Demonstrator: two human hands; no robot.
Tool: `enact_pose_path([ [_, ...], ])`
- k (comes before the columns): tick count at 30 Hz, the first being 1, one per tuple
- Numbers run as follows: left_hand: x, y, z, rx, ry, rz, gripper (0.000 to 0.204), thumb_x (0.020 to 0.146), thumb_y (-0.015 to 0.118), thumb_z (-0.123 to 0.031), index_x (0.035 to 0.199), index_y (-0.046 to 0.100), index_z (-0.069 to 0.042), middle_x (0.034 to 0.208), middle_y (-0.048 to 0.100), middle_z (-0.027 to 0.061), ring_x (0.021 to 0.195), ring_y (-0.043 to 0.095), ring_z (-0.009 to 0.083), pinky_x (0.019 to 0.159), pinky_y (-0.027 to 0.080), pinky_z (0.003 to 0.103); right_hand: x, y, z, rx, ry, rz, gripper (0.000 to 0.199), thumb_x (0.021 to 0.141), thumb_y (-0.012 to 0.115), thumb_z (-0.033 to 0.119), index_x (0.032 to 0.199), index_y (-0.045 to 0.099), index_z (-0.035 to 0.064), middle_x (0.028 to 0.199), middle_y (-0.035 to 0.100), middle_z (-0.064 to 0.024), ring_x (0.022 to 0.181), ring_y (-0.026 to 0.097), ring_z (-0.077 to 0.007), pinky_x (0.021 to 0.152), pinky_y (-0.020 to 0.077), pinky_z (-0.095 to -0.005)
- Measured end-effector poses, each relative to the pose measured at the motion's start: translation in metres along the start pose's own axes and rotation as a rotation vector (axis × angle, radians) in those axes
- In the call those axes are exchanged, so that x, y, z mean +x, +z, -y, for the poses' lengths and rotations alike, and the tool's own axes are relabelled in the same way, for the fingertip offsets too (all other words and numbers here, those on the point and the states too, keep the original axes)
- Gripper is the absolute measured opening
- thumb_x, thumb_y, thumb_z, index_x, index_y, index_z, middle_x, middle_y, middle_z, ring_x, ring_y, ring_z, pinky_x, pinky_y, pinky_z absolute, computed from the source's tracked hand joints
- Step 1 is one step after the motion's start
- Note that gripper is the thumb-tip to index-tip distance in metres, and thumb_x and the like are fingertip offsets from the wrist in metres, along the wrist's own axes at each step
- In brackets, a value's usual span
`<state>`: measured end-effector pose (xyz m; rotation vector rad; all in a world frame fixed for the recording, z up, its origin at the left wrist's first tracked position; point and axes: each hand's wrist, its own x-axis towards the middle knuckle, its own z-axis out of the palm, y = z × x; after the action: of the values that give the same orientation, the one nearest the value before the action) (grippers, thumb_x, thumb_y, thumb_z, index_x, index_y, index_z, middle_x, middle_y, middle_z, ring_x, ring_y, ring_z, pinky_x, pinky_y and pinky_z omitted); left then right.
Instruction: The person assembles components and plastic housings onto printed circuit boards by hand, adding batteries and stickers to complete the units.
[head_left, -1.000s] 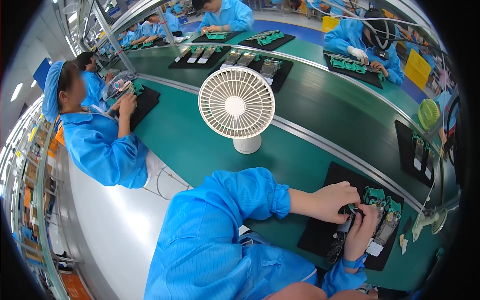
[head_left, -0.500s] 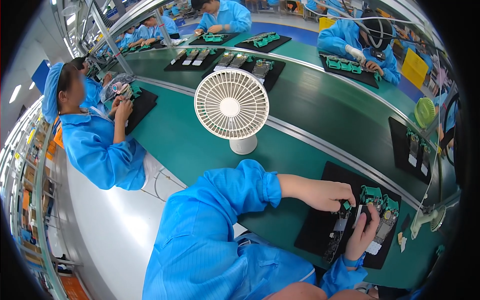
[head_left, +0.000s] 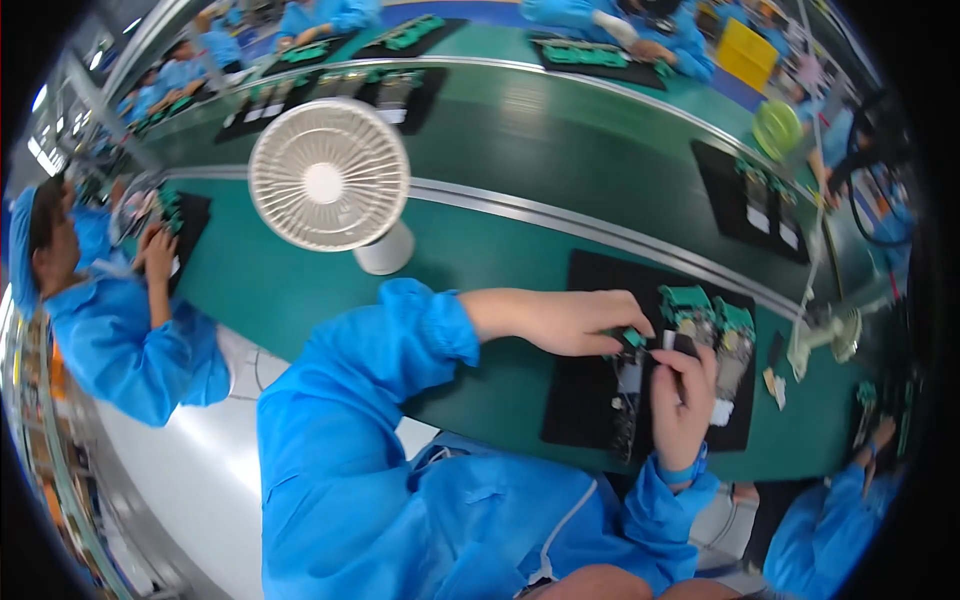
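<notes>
Two hands meet over the black mat (head_left: 590, 400) in front of you. Your left hand (head_left: 570, 322) reaches in from nine o'clock, fingers curled and pinched on a small green part (head_left: 633, 337) at its tips. Your right hand (head_left: 683, 405) comes up from six o'clock with its fingers closed around a thin dark tool, though the blur hides exactly how it grips. Both tips come together just above the long dark board (head_left: 628, 400), which lies on the mat running from twelve to six o'clock, directly under your hands.

By the look of it, you are in the middle of fitting the green part onto the top end of that board. The next move calls for a steady left pinch so the part sits square, while the right hand works at the joint without sliding the board on the mat.

At two o'clock from your hands, more green parts (head_left: 705, 310) wait on the mat, close enough to catch a knuckle. A white desk fan (head_left: 328, 180) stands at ten o'clock, well apart. Another person in a blue coat (head_left: 130, 350) works at nine o'clock.
</notes>
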<state>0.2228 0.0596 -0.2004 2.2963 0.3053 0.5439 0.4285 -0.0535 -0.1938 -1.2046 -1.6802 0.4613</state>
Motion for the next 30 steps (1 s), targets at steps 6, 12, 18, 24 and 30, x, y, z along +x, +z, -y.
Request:
enact_pose_path([
  [6,0.005,-0.003,-0.005,-0.052,-0.049,0.068,0.043,0.091,0.058,-0.004,0.132,0.047,-0.001,0.124,0.048,0.0172,0.119,0.048,0.0332,0.102,0.038,0.040,-0.010,0.000,0.012,-0.208,-0.030,0.072,0.025,0.075,0.077,0.008,0.095,0.061,0.0049,0.105,0.053,-0.0152,0.088,0.058,-0.0321,0.072,0.0489,-0.0393],
  [12,0.007,-0.002,-0.007,-0.045,-0.035,0.067,0.043,0.091,0.059,-0.004,0.133,0.047,-0.002,0.124,0.048,0.0161,0.118,0.048,0.0318,0.102,0.039,0.039,-0.011,-0.008,0.012,-0.352,-0.075,0.031,0.024,0.074,0.080,0.011,0.087,0.061,0.0044,0.099,0.054,-0.0136,0.088,0.057,-0.0318,0.071,0.0484,-0.0397],
  [18,0.008,-0.001,-0.004,-0.039,-0.039,0.059,0.041,0.092,0.059,-0.005,0.131,0.048,-0.003,0.123,0.048,0.0156,0.117,0.048,0.0310,0.101,0.040,0.038,-0.015,-0.012,0.018,-0.448,-0.131,0.058,0.022,0.073,0.079,0.010,0.084,0.060,0.0049,0.096,0.054,-0.0127,0.088,0.054,-0.0342,0.073,0.0444,-0.0424],
  [24,0.007,0.002,-0.007,-0.004,-0.037,0.038,0.038,0.092,0.059,-0.006,0.129,0.050,-0.002,0.122,0.050,0.0156,0.116,0.050,0.0316,0.099,0.041,0.038,-0.009,-0.008,0.004,-0.481,-0.016,-0.020,0.015,0.079,0.073,0.008,0.084,0.059,0.0059,0.095,0.053,-0.0126,0.090,0.053,-0.0334,0.077,0.0421,-0.0426],
  [30,0.006,0.003,0.000,0.008,-0.022,0.009,0.037,0.091,0.061,-0.007,0.125,0.050,-0.002,0.118,0.051,0.0157,0.110,0.052,0.0325,0.096,0.043,0.038,0.009,0.005,-0.014,-0.395,-0.059,-0.018,0.011,0.081,0.069,0.008,0.083,0.058,0.0063,0.092,0.053,-0.0123,0.088,0.053,-0.0339,0.076,0.0412,-0.0430],
])
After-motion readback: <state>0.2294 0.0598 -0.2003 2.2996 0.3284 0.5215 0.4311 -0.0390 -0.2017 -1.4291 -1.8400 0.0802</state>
